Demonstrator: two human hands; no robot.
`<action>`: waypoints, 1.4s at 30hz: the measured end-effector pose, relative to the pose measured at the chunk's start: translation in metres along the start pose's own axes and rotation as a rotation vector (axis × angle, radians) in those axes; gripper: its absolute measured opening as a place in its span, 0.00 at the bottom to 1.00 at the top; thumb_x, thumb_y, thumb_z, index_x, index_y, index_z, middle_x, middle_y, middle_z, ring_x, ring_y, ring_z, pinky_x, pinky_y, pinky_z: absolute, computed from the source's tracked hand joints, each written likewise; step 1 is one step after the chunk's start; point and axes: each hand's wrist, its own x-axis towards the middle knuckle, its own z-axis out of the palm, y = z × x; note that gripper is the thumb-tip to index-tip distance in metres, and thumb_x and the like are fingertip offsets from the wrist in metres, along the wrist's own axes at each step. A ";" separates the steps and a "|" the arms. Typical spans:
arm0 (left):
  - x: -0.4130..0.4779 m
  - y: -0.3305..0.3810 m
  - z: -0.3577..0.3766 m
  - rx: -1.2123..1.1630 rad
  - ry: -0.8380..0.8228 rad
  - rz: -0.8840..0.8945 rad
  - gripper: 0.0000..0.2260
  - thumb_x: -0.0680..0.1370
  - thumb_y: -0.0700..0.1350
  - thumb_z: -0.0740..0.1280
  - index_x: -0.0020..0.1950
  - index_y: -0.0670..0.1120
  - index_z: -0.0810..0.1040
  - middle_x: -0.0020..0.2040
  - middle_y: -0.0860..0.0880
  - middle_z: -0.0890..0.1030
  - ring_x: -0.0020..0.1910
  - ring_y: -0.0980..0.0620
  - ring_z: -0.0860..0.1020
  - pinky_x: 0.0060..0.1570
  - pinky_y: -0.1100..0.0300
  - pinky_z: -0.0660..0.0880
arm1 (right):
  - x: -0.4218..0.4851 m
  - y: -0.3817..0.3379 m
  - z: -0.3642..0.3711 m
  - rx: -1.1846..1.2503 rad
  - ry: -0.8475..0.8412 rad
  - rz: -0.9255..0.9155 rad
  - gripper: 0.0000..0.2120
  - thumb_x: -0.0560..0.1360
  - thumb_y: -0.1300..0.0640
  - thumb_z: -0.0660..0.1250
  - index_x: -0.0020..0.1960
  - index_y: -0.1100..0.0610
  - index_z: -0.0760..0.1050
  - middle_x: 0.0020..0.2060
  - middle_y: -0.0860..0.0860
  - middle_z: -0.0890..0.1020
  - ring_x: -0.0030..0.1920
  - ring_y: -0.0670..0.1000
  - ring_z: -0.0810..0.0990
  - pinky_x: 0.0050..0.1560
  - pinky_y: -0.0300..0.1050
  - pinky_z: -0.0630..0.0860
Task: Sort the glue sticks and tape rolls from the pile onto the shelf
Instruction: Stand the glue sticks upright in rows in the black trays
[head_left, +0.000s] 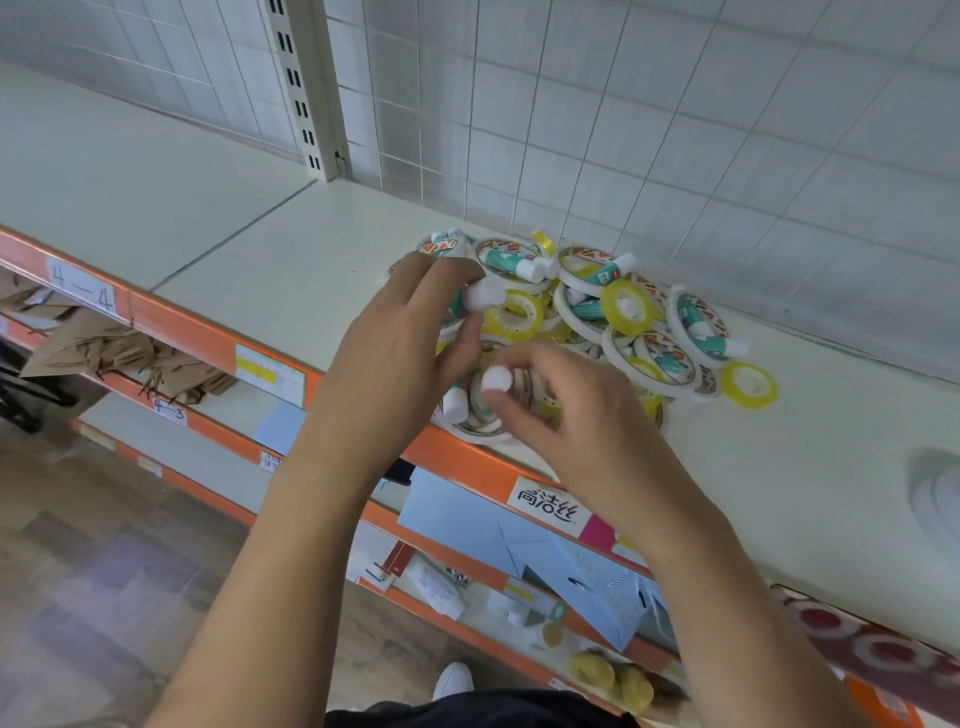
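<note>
A pile (613, 317) of white and yellow tape rolls and teal-and-white glue sticks lies on the cream shelf (270, 260) against the tiled back wall. My left hand (405, 343) grips glue sticks; one white cap (484, 295) pokes out by its fingertips and another (454, 405) below its palm. My right hand (576, 415) pinches the white cap of a glue stick (496, 379) over the near edge of the pile. A yellow tape roll (748, 383) lies loose at the pile's right.
The shelf's orange front edge (208, 338) carries paper labels. A slotted upright post (306, 88) stands at the back left. White tape rolls (935, 493) sit at the far right. Lower shelves hold brown paper bags (124, 353) and blue paper bags (519, 540).
</note>
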 end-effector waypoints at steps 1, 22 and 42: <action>0.000 0.002 0.000 -0.001 -0.001 0.015 0.10 0.79 0.42 0.65 0.61 0.44 0.75 0.53 0.47 0.75 0.48 0.47 0.76 0.45 0.51 0.75 | -0.002 -0.001 -0.004 0.063 0.049 0.017 0.08 0.79 0.52 0.67 0.56 0.54 0.76 0.43 0.46 0.81 0.46 0.44 0.79 0.41 0.36 0.74; 0.003 0.182 0.136 -0.179 -0.473 0.452 0.10 0.76 0.45 0.70 0.56 0.45 0.80 0.48 0.47 0.78 0.41 0.45 0.78 0.37 0.50 0.76 | -0.190 0.070 -0.158 -0.315 0.376 0.523 0.07 0.76 0.55 0.70 0.53 0.50 0.76 0.48 0.45 0.77 0.47 0.44 0.75 0.48 0.38 0.70; -0.085 0.502 0.308 -0.257 -0.711 0.652 0.11 0.77 0.48 0.67 0.59 0.49 0.77 0.51 0.49 0.75 0.49 0.46 0.77 0.45 0.54 0.73 | -0.481 0.144 -0.365 -0.368 0.536 0.774 0.07 0.76 0.58 0.70 0.53 0.52 0.77 0.49 0.47 0.76 0.45 0.44 0.74 0.44 0.31 0.67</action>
